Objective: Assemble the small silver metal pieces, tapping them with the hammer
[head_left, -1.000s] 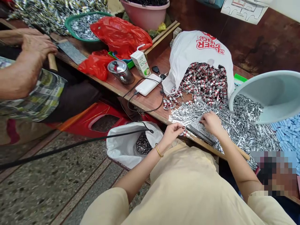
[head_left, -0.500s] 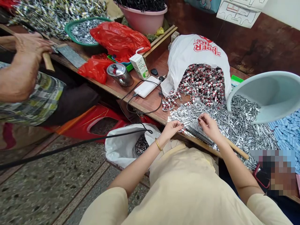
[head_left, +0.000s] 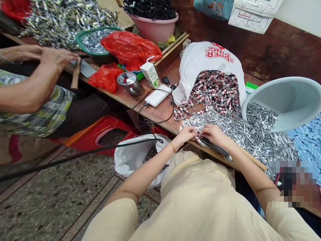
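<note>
Head view: white bag (head_left: 190, 68) near back edge of bench (head_left: 171, 69); left hand (head_left: 187, 134) pinches red-banded piece (head_left: 199, 140), right hand (head_left: 213, 133), I can't tell; speckled floor (head_left: 85, 180).

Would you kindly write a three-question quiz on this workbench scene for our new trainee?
1. True or false: the person's left hand and right hand are close together.
2. Which colour is the wide basin tilted beside the loose metal parts: (a) pink, (b) pale grey, (c) red?
3. Fill in: many red-banded parts lie in the mouth of the ____.

Key: 1. True. 2. (b). 3. White plastic bag.
</note>
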Demonstrator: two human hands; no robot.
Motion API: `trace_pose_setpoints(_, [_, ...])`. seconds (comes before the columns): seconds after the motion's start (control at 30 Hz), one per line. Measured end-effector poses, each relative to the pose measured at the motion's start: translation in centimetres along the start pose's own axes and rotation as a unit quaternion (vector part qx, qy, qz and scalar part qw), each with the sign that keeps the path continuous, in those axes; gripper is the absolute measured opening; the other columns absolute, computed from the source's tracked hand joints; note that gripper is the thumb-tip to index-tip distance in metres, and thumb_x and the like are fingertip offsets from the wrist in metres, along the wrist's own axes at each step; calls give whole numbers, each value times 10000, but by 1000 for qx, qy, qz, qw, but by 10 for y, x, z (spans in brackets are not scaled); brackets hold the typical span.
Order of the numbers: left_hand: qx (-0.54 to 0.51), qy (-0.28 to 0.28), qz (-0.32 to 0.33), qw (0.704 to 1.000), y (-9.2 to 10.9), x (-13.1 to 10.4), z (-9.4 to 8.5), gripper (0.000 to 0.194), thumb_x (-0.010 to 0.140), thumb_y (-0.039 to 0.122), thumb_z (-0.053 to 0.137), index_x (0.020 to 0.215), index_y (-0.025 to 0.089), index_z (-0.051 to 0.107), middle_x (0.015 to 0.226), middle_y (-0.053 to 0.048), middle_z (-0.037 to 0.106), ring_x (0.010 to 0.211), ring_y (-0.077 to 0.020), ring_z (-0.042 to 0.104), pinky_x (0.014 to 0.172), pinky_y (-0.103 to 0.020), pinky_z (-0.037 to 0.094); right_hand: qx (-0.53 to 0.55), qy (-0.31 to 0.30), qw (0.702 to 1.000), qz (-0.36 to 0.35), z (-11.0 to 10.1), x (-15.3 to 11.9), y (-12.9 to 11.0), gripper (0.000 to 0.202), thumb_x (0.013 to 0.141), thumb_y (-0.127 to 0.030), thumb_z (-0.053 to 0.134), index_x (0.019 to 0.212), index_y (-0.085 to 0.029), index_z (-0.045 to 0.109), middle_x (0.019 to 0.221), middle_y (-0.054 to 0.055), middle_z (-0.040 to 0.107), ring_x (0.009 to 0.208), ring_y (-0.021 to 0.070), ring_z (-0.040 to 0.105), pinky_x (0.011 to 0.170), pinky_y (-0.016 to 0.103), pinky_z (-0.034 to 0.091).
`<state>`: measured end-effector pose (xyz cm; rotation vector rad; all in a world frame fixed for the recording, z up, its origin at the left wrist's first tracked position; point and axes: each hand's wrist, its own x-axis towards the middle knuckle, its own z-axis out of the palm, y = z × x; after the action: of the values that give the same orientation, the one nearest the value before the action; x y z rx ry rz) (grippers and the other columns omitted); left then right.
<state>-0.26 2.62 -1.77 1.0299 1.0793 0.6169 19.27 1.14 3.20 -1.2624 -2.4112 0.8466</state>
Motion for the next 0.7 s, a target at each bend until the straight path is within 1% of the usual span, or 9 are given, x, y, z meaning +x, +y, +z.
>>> trace_pose_setpoints(0.1, [5, 1, -5, 1000, 0, 2, 0, 126, 686, 133, 752, 665, 126, 628, 570, 43, 602, 539, -95, 596, 554, -204, 523, -37, -21, 999, -4, 3, 8, -2, 238, 858, -1, 579, 912, -183, 723, 921, 62, 694, 914, 202, 607, 815, 297, 434])
trace_pose_setpoints(0.3, [2, -17, -1, 1000, -3, 6, -3, 173, 677, 201, 807, 682, 123, 652, 591, 27, 635, 543, -97, 601, 545, -202, 521, -79, -35, 996, 4, 8, 14, -6, 220, 862, 6, 555, 882, -171, 685, 919, 79, 687, 918, 208, 592, 801, 293, 411])
trace_pose_setpoints(0.4, [12, -29, -2, 1000, -5, 9, -6, 186, 658, 229, 815, 680, 122, 665, 584, 29, 636, 537, -92, 597, 537, -189, 516, -96, -30, 995, 22, 9, 14, -8, 245, 831, 24, 541, 858, -179, 675, 905, 78, 687, 914, 217, 593, 791, 297, 403])
trace_pose_setpoints(0.53, [26, -32, 0, 999, -5, 12, -8, 152, 645, 208, 788, 657, 125, 661, 573, 32, 624, 519, -87, 574, 530, -190, 510, -113, -28, 992, 48, 13, 15, -9, 275, 771, 55, 522, 818, -182, 654, 870, 77, 682, 889, 220, 596, 771, 294, 394])
trace_pose_setpoints(0.7, [46, -40, 7, 998, -2, 10, -8, 107, 657, 210, 730, 661, 131, 657, 575, 36, 609, 533, -91, 563, 539, -191, 499, -126, -26, 990, 56, 16, 16, -8, 296, 749, 72, 493, 801, -189, 621, 864, 76, 675, 881, 221, 590, 765, 290, 386])
